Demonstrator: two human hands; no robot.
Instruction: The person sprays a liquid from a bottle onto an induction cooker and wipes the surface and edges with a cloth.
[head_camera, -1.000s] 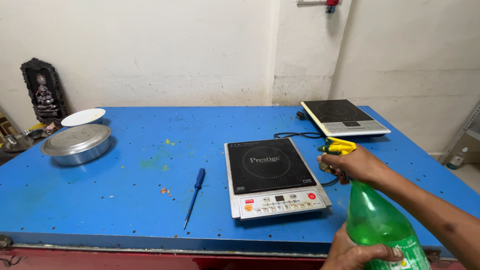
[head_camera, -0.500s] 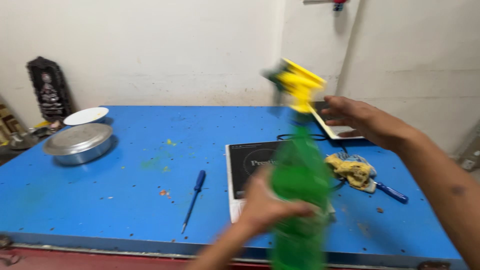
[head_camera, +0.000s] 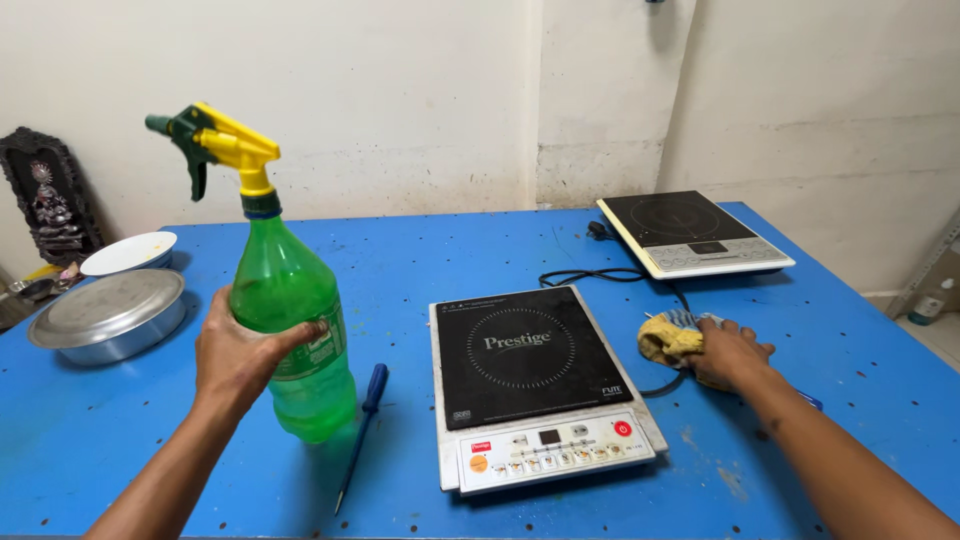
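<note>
- Green plastic spray bottle (head_camera: 292, 330) with a yellow trigger head stands upright on the blue metal table (head_camera: 450, 250), left of the black induction cooktop (head_camera: 530, 380).
- Left hand (head_camera: 235, 355) wraps the bottle's middle, fingers (head_camera: 300, 332) curled tight around it.
- Right hand (head_camera: 728, 352) lies on a crumpled yellow cloth (head_camera: 668, 338), fingers bent over it, just right of the cooktop.
- Blue-handled screwdriver (head_camera: 362, 420) lies between bottle and cooktop.

The scene is evenly and brightly lit by soft, diffuse light from above. Shadows are faint: a short, soft one lies at 5 o'clock of the green spray bottle (head_camera: 293, 330) on the blue table (head_camera: 450, 250). A mild sheen shows on the black cooktop (head_camera: 520, 355). Focus is sharp throughout, without motion blur. Straight edges bow slightly toward 3 and 9 o'clock.
</note>
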